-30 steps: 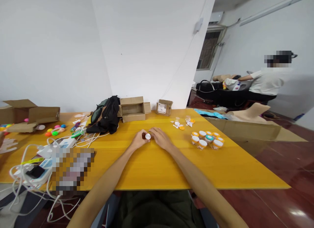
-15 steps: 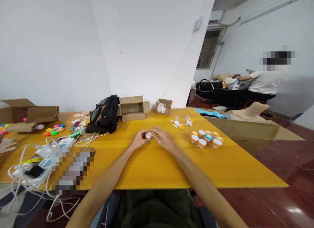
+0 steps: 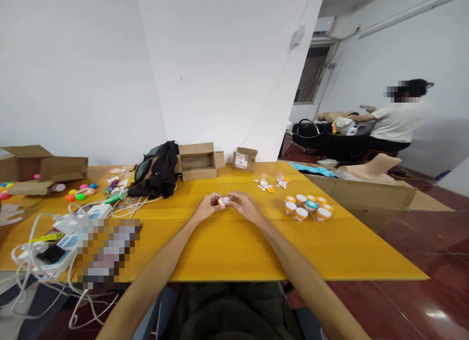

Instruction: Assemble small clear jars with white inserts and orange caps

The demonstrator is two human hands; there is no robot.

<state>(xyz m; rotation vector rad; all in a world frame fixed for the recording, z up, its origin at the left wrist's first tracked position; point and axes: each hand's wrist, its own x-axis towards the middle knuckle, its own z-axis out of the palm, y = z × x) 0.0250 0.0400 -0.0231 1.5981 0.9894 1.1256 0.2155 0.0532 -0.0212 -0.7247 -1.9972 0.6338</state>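
Note:
Over the middle of the table, my left hand [image 3: 205,208] has its fingers closed round a small white piece with a touch of orange [image 3: 223,201]; its exact kind is too small to make out. My right hand [image 3: 246,207] meets it from the other side, with thumb and fingertips closed on the same piece. To the right, several small clear jars with orange-and-white lids [image 3: 301,213] stand in a cluster, one with a teal lid [image 3: 311,205]. Loose white parts [image 3: 263,185] and an orange ring [image 3: 270,190] lie beyond my right hand.
Cardboard boxes [image 3: 200,173] and a dark backpack [image 3: 159,171] line the table's back. On the left are a power strip [image 3: 66,249] with tangled white cables, a blurred-out flat object [image 3: 110,252] and coloured balls [image 3: 80,197]. Another person [image 3: 394,120] sits at the far right.
My right hand has closed in on the piece at my left hand, and their fingertips are now nearer together. Behind, the other person has raised one hand slightly.

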